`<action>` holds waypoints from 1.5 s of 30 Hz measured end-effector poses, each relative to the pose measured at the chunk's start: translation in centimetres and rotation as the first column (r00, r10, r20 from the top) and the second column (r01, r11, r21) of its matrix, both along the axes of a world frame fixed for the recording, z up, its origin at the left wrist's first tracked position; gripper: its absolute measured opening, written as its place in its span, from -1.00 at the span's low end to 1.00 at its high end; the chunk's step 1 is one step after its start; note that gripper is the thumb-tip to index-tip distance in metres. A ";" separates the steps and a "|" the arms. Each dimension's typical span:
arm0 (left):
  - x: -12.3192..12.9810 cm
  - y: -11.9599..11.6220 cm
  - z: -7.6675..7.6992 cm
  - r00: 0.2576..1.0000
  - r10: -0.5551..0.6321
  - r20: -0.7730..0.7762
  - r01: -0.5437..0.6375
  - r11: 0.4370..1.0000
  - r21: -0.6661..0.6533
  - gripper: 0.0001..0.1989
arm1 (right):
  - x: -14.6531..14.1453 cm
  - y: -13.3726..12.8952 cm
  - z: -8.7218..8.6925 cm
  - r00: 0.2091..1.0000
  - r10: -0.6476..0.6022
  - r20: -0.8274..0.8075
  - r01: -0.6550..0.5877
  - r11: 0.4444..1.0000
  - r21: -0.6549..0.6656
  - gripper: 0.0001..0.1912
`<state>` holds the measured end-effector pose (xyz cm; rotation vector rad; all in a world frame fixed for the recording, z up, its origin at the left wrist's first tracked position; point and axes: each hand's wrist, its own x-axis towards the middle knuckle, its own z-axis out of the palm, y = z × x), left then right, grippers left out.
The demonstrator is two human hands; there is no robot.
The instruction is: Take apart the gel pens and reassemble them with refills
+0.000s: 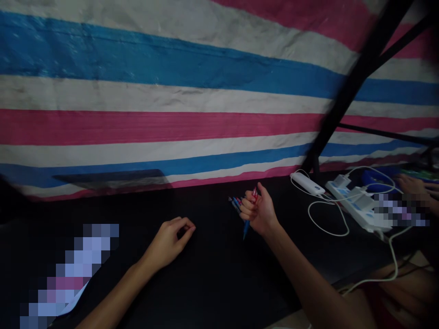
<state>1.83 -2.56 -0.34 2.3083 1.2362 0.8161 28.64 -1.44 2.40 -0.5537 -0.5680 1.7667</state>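
My right hand (259,210) is raised a little over the black table (206,283), its fingers wrapped round a red pen (254,193). Below the fist a blue pen tip (246,228) sticks out; whether the hand holds it too, I cannot tell. Several pens (235,202) lie on the table just left of that hand, partly hidden by it. My left hand (174,237) rests on the table to the left, fingers curled, thumb and forefinger tips almost meeting round a gap with nothing visible in it.
A white power strip (360,208) with plugs and looping cables lies on the right, beside a white device (307,183). Another person's hand (413,187) is near a blue object (377,178). A blurred-out sheet (77,269) lies left. Striped sheeting hangs behind; a black frame slants right.
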 end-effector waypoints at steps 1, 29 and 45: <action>0.0 0.0 0.0 1.000 -0.003 -0.005 0.003 1.000 0.000 -0.81 | 0.0 0.0 0.0 1.000 0.004 -0.004 -0.004 1.000 0.002 -0.51; 0.1 -0.2 0.1 0.998 -0.014 -0.056 0.013 0.999 -0.031 -0.79 | -3.9 0.8 -3.8 -0.547 -0.567 0.615 -0.245 0.812 0.530 -0.60; -0.1 -0.2 0.2 0.998 -0.017 -0.062 0.015 0.999 -0.033 -0.81 | -2.1 0.8 -4.1 -0.622 -0.262 0.738 0.037 0.932 0.362 -0.32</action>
